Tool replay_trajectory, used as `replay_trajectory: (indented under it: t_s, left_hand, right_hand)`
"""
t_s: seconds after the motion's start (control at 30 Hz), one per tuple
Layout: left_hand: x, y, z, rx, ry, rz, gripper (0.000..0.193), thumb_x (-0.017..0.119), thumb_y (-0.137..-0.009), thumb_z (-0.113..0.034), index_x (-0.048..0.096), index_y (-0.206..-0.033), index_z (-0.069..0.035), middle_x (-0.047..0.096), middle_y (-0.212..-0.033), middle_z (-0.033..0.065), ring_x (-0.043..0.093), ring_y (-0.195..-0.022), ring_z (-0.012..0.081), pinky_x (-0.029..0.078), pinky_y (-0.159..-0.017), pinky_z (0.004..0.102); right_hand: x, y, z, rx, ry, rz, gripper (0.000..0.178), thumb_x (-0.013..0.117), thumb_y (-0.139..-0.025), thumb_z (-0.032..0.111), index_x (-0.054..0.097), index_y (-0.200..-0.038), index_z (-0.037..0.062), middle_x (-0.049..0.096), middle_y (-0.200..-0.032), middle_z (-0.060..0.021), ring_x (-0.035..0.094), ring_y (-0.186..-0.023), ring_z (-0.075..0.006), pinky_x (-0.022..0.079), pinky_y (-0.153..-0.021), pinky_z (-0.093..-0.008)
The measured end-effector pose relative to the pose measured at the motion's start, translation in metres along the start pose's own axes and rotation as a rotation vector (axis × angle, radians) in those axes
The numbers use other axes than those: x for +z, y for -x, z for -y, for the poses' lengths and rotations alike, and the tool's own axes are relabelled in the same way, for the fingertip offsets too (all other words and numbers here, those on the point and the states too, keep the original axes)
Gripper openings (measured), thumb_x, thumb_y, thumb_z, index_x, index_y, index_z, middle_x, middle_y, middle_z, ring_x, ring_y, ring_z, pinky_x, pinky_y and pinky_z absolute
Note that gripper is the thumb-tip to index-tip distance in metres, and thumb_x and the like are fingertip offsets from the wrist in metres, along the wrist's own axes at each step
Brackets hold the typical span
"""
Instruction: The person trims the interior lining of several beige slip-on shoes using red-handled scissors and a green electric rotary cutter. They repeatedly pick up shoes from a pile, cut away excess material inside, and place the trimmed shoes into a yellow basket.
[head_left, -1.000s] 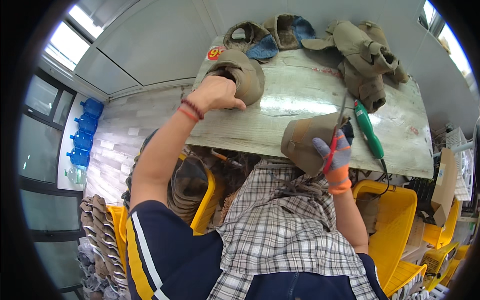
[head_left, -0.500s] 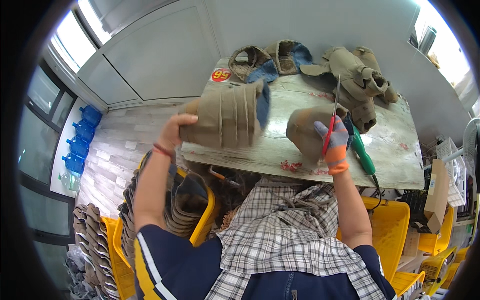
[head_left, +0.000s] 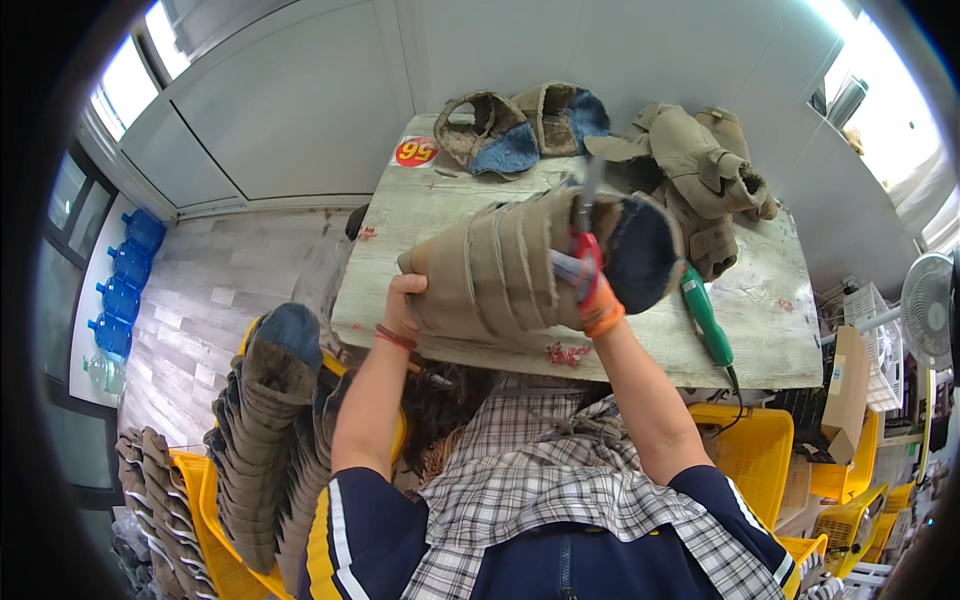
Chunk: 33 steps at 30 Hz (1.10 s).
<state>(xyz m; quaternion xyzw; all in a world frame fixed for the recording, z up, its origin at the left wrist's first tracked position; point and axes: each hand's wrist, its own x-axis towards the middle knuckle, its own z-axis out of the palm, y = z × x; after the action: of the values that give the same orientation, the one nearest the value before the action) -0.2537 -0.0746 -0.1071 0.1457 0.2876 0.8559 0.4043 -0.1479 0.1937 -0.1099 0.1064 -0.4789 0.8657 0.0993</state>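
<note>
A nested stack of khaki boot uppers, with dark fuzzy lining and a blue patch at its wide end, is held sideways above the table. My left hand, bare with a red cord at the wrist, grips the narrow end. My right hand, in a grey and orange glove, is at the wide right end, closed round red-handled scissors whose blade points up. The stack partly hides its fingers. Two lined uppers lie at the table's back edge, with khaki boots piled to their right.
A green corded hand tool lies on the pale wooden table, right of my right hand. Tall stacks of uppers fill yellow crates at lower left. Another yellow crate and a white fan stand to the right.
My left hand has swung the stack rightward and my right hand has come left, so the separate upper there now meets the stack's wide end. The scissors stay in my right hand.
</note>
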Motion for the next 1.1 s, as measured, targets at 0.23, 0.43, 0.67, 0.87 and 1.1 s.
replay_trajectory:
  t_s: [0.23,0.43,0.67,0.87,1.1]
  left_hand:
    - [0.005,0.005,-0.051,-0.098,-0.393,-0.144,0.050,0.061,-0.080,-0.013,0.048,-0.127,0.001,0.058,-0.120,0.0097,0.055,-0.111,0.0246,0.044,-0.096,0.0376]
    - [-0.024,-0.001,-0.044,0.039,-0.318,-0.195,0.053,0.067,-0.079,-0.012,0.049,-0.127,0.000,0.058,-0.120,0.0089,0.055,-0.111,0.0232,0.043,-0.095,0.0367]
    - [0.005,-0.023,-0.065,-0.070,-0.555,-0.205,0.047,0.066,-0.083,-0.018,0.051,-0.124,-0.001,0.059,-0.118,0.0072,0.054,-0.110,0.0193,0.042,-0.095,0.0340]
    - [-0.018,-0.014,-0.062,-0.056,-0.434,-0.171,0.046,0.064,-0.084,-0.016,0.049,-0.126,-0.001,0.059,-0.117,0.0081,0.055,-0.110,0.0200,0.042,-0.095,0.0349]
    - [-0.055,-0.037,-0.059,-0.075,-0.347,-0.283,0.043,0.063,-0.083,-0.015,0.052,-0.122,-0.002,0.061,-0.115,0.0086,0.058,-0.107,0.0229,0.045,-0.093,0.0395]
  right_hand:
    - [0.035,0.002,0.022,-0.023,0.511,-0.363,0.021,0.070,-0.082,0.018,0.054,-0.083,0.0038,0.045,-0.072,0.0046,0.041,-0.067,-0.0065,0.039,-0.060,-0.0246]
    - [0.024,-0.006,0.033,0.104,-0.019,-0.183,0.023,0.067,-0.083,0.017,0.057,-0.096,0.0014,0.062,-0.090,-0.0026,0.058,-0.080,-0.0098,0.049,-0.069,-0.0259]
    - [0.008,-0.008,0.011,0.033,0.251,-0.457,0.022,0.066,-0.085,0.019,0.058,-0.097,0.0020,0.060,-0.085,-0.0009,0.056,-0.078,-0.0091,0.048,-0.068,-0.0247]
    - [0.000,0.029,0.091,-0.083,0.354,-0.297,0.030,0.068,-0.077,0.010,0.057,-0.104,-0.0017,0.064,-0.092,-0.0051,0.059,-0.083,-0.0120,0.048,-0.075,-0.0262]
    - [-0.048,-0.045,0.053,0.122,0.270,-0.182,0.035,0.065,-0.076,0.004,0.056,-0.110,0.0009,0.064,-0.097,-0.0049,0.061,-0.082,-0.0150,0.051,-0.075,-0.0283]
